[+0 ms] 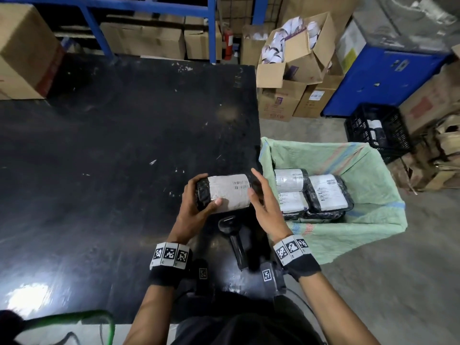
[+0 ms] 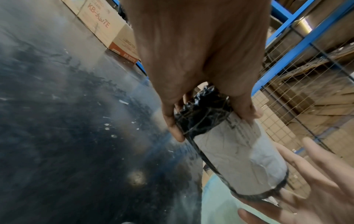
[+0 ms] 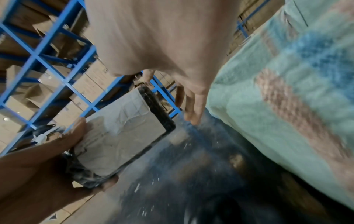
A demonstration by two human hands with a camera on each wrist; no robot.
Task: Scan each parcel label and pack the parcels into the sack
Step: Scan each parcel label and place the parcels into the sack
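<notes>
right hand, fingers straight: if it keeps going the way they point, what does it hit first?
Probably the right end of the parcel that the left hand grips. The right hand is open just beside that end, fingers pointing up and forward along it. Depth is unclear; it might slide past, over the black table.

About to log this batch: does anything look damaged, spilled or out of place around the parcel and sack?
Nothing serious. The label on the parcel the left hand grips is creased; the open cardboard box behind leans, overflowing with white rolls.
</notes>
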